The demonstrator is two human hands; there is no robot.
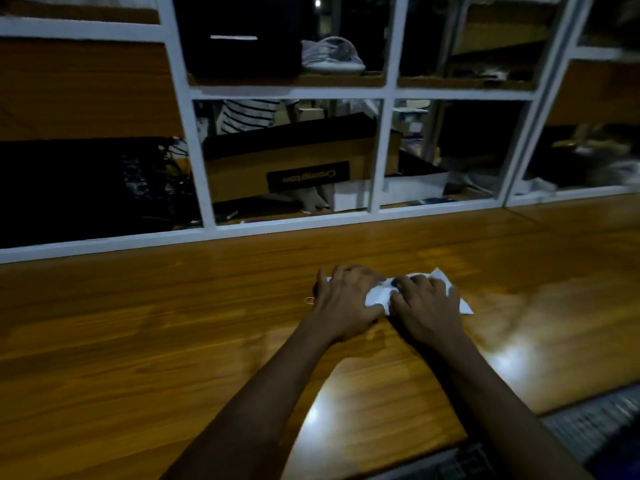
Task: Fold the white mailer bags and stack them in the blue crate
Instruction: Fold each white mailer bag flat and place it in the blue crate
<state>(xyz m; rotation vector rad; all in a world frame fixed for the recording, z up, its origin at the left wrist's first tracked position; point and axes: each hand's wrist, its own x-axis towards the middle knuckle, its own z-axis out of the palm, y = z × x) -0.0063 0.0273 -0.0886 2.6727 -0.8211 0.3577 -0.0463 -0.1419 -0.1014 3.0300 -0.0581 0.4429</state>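
Head camera looks down on one white mailer bag. It lies flat on the wooden counter, a bit right of the middle. Two hands are on top of it, palms down. The left hand covers the left end of the bag, and its fingers are a little bent and reach to the far edge. The right hand presses on the right part, with its fingers lying close together on the bag. Neither hand lifts it. Only a strip of the bag shows between the hands, plus two corners sticking out on the right. The rest is hidden under the hands, so the fold is hard to see.

One small gold paper clip lies just left of the left hand. Behind the counter stands a shelf with white bars. One white shoe sits up high in it, and one brown box sits lower. A person in a striped shirt shows behind the box, mostly hidden. The room is dark and the far things are blurry.
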